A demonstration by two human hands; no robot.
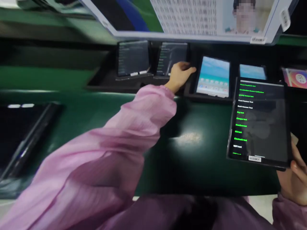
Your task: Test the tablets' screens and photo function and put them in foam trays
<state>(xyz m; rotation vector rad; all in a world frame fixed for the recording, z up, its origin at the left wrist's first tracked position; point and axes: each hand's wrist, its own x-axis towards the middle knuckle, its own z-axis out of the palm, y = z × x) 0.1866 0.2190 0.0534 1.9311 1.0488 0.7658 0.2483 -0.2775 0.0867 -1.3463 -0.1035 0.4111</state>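
Btm line cut off, "WIFI test" legible: tablet (260,123), grasped by R hand (294,177); L hand (180,74) part-curled nr tray (107,82), grip unclear

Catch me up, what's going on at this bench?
The right hand holds up a tablet showing a test list, mostly green lines with a few white. The left hand is over the black tray, by a dark-screened tablet; whether it touches is unclear. A blue-screened tablet sits to its right.
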